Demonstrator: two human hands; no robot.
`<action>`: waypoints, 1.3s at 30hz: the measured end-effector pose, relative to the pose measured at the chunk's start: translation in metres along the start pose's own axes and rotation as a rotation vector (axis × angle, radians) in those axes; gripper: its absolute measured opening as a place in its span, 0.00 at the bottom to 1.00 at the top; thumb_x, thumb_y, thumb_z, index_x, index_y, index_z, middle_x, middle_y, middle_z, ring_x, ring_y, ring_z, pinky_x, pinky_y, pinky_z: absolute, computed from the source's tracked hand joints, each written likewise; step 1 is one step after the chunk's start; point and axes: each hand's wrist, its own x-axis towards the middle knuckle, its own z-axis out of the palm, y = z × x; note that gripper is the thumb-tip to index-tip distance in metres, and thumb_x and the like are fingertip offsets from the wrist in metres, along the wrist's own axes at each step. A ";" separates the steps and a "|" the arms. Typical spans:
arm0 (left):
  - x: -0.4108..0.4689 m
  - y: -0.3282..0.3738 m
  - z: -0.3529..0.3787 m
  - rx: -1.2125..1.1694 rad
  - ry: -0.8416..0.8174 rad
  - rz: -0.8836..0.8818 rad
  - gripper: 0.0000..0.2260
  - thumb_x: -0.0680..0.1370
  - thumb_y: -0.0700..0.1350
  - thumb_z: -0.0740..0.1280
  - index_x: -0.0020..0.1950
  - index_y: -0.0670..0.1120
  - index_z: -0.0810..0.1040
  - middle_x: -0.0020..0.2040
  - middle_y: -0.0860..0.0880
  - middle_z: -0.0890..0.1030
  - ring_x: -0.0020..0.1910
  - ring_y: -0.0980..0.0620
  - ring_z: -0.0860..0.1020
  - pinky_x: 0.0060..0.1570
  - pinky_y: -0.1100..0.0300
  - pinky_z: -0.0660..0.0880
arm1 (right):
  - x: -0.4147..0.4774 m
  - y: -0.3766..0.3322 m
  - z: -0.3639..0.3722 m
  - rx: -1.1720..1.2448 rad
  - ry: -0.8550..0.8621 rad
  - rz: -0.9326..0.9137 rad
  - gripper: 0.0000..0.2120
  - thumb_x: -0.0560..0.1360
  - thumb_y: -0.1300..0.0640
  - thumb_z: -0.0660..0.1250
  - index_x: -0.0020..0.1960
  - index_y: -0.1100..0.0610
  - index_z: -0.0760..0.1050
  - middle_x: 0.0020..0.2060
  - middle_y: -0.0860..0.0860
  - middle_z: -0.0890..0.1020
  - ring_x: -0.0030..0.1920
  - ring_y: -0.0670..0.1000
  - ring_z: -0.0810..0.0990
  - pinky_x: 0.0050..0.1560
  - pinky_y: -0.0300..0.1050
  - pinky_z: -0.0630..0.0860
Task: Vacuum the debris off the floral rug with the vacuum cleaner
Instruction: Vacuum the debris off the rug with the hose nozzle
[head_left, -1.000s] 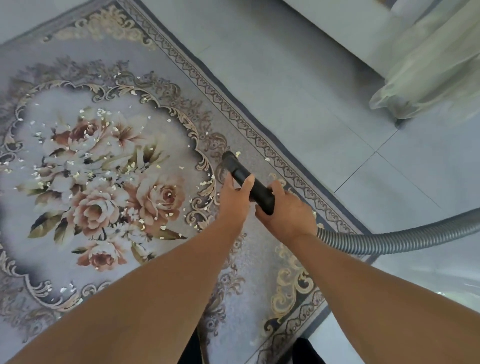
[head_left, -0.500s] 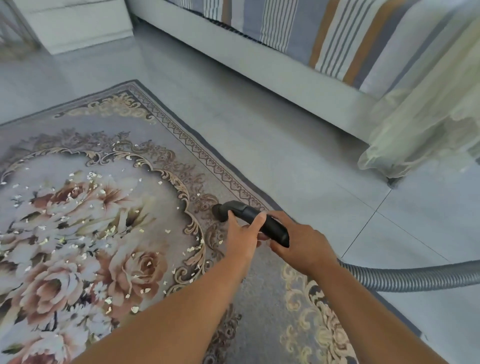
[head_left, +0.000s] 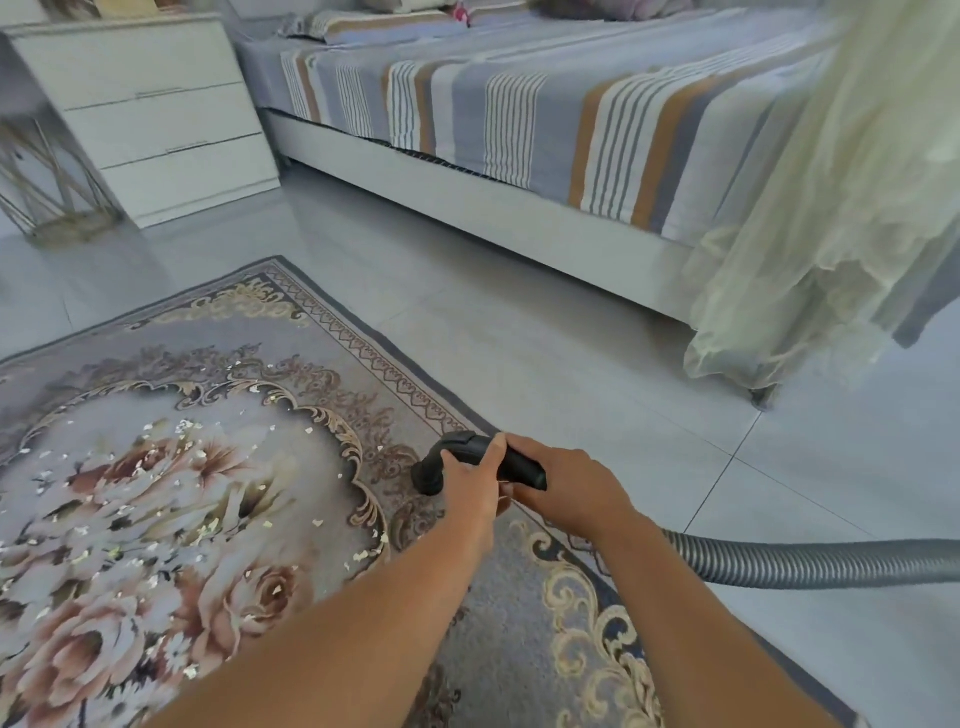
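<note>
While the left hand (head_left: 470, 491) and right hand (head_left: 571, 488) are gripping the nozzle (head_left: 431, 470), its tip is pointing at the rug (head_left: 291, 338) border, right of the debris (head_left: 182, 431). Since the earlier frame, the view is tilting up, revealing more bed (head_left: 519, 114).

Higher view now: bed (head_left: 519, 119) and drawers (head_left: 156, 114) in sight beyond rug (head_left: 332, 338).

open: tiled floor (head_left: 519, 332) beside rug (head_left: 291, 364) | blocked: bed (head_left: 467, 208), curtain (head_left: 810, 234) beyond

Pale glossy tiled floor (head_left: 597, 374), white drawer chest (head_left: 156, 114), striped bed (head_left: 519, 119), sheer curtain (head_left: 831, 218) at right
</note>
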 end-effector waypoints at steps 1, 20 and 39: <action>0.000 -0.002 0.002 -0.011 0.002 -0.005 0.42 0.77 0.52 0.69 0.80 0.53 0.42 0.60 0.43 0.78 0.44 0.48 0.80 0.44 0.53 0.80 | -0.001 0.001 0.000 0.007 0.001 0.000 0.25 0.78 0.44 0.62 0.72 0.31 0.58 0.55 0.46 0.82 0.49 0.51 0.80 0.47 0.45 0.78; -0.041 -0.001 0.042 -0.013 -0.160 -0.146 0.41 0.78 0.55 0.66 0.79 0.54 0.39 0.63 0.42 0.77 0.54 0.44 0.79 0.49 0.50 0.79 | -0.040 0.016 -0.045 -0.018 0.021 0.109 0.23 0.76 0.45 0.64 0.67 0.28 0.62 0.53 0.42 0.82 0.49 0.49 0.81 0.49 0.46 0.78; -0.035 0.024 -0.016 -0.025 -0.005 -0.059 0.27 0.81 0.48 0.64 0.78 0.54 0.58 0.57 0.47 0.80 0.49 0.49 0.80 0.42 0.57 0.75 | -0.003 -0.037 -0.007 0.002 0.036 0.044 0.25 0.78 0.43 0.60 0.73 0.33 0.58 0.58 0.49 0.81 0.54 0.54 0.80 0.53 0.50 0.78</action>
